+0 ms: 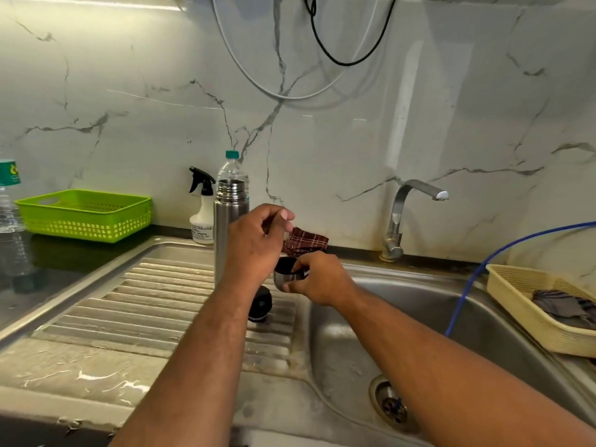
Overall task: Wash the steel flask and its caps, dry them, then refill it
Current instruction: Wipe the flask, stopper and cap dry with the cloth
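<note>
Currently, right hand (pixel 322 282) gripping steel cup cap (pixel 285 277), left hand (pixel 254 243) just above pinching checked cloth (pixel 306 241), uncapped steel flask (pixel 225 221) upright behind, black stopper (pixel 260 304) just below.

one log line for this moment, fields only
step: drying | left hand: pinches cloth | right hand: holds steel cap | flask: upright, open, on drainboard | black cap: on drainboard

The flask (pixel 230 227) stands on the drainboard (pixel 154 304) left of the sink (pixel 500 317), with a spray bottle (pixel 202 217) and water bottle (pixel 233 169) behind it, a cap (pixel 260 304) before it, and the tap (pixel 400 217) behind the sink.
</note>
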A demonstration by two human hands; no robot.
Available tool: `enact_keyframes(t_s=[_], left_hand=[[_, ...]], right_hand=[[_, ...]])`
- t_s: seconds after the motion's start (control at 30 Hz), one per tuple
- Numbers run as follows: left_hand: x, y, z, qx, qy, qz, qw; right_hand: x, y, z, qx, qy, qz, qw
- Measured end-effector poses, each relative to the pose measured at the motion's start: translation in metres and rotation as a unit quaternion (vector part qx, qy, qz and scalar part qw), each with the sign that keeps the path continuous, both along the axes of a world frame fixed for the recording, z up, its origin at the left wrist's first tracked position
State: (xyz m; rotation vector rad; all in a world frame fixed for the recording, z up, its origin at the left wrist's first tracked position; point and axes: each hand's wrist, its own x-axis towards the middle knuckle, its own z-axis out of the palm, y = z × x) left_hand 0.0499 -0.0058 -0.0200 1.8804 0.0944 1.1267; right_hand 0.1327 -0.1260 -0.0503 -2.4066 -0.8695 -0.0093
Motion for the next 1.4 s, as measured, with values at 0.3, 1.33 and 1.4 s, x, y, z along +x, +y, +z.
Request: enact_keyframes(t_s=[0.3, 1.33, 1.4], left_hand=[[0.004, 0.014, -0.004, -0.011, 0.025, 0.019, 0.999], [-0.001, -0.066, -0.013, 0.102, 0.066, -0.026, 0.992], [-0.006, -0.071, -0.011, 0.06, 0.048, -0.011, 0.997]], right_hand=[[0.012, 0.017, -0.032, 0.002, 0.066, -0.021, 0.998], [-0.005, -0.079, 0.068, 0.169, -0.017, 0.028, 0.985], [0.005, -0.074, 0.074, 0.179, 0.017, 0.047, 0.983]])
